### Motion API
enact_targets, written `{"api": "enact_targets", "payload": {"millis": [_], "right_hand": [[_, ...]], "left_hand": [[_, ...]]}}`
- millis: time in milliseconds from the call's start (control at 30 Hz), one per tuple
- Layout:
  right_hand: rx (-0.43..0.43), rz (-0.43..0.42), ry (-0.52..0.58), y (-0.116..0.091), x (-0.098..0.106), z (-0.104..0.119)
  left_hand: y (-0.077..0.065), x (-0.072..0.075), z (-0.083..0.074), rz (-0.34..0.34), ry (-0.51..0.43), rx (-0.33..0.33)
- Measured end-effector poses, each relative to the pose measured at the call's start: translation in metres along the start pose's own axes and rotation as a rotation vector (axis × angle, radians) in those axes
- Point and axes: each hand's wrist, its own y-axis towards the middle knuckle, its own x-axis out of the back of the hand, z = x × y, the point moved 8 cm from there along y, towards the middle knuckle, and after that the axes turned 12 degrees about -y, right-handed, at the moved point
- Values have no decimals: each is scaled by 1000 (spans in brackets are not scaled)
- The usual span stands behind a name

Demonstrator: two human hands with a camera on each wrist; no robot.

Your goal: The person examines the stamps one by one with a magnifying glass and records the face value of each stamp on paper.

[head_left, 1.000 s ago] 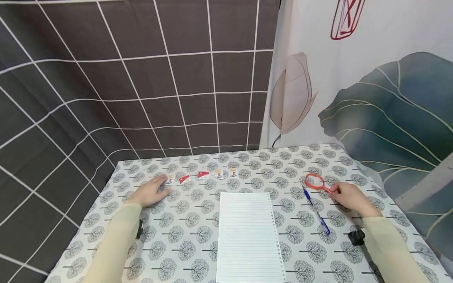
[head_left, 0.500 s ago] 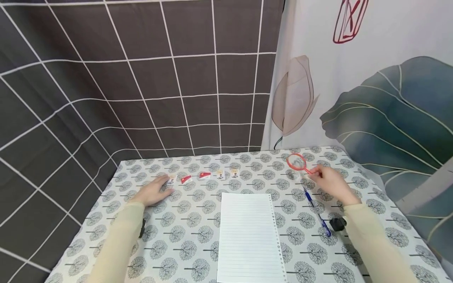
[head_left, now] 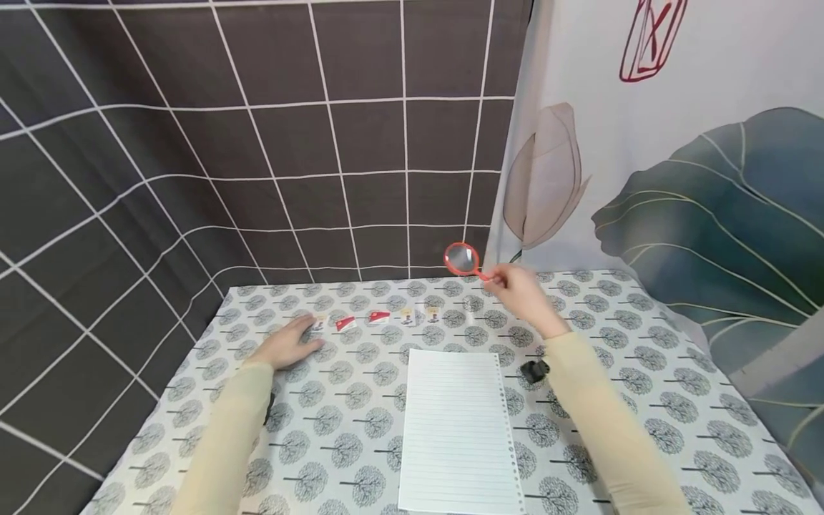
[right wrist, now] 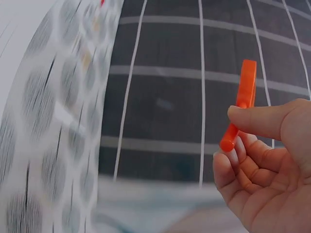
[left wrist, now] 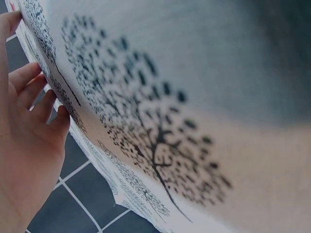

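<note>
Before grid curtain (head_left: 373,136), magnifier (head_left: 461,259), lens (head_left: 460,257) up-left, handle (right wrist: 248,80) slanting down-right, R hand (head_left: 524,297) grip pinching it, L hand (head_left: 286,347) loose.

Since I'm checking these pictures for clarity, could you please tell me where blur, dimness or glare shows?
Right wrist view: the tablecloth is streaked with blur, while the magnifying glass handle and the fingers look fairly crisp; left wrist view: the cloth turns dark and soft at upper right; head view: the lens shows a pale patch, possibly glare.
</note>
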Motion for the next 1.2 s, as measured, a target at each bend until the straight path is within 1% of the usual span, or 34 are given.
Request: {"api": "enact_targets", "payload": {"millis": [133,267,567,700,900,1033,1200], "right_hand": [[28,3,63,15,-21,37],[46,-18,84,26,-41,67],[71,-47,123,36,-86,116],[77,-27,136,41,-113,130],[71,66,170,44,-155,144],[57,111,169,44,-173,153],[63,161,158,40,-194,163]], "left_hand": [[1,0,-1,3,-4,-6],[1,0,-2,5,-15,1],[3,3,4,2,-18,33],[6,3,6,4,-11,28],[6,2,4,12,-17,34],[7,1,5,11,-23,38],[6,-1,7,8,-45,42]]}}
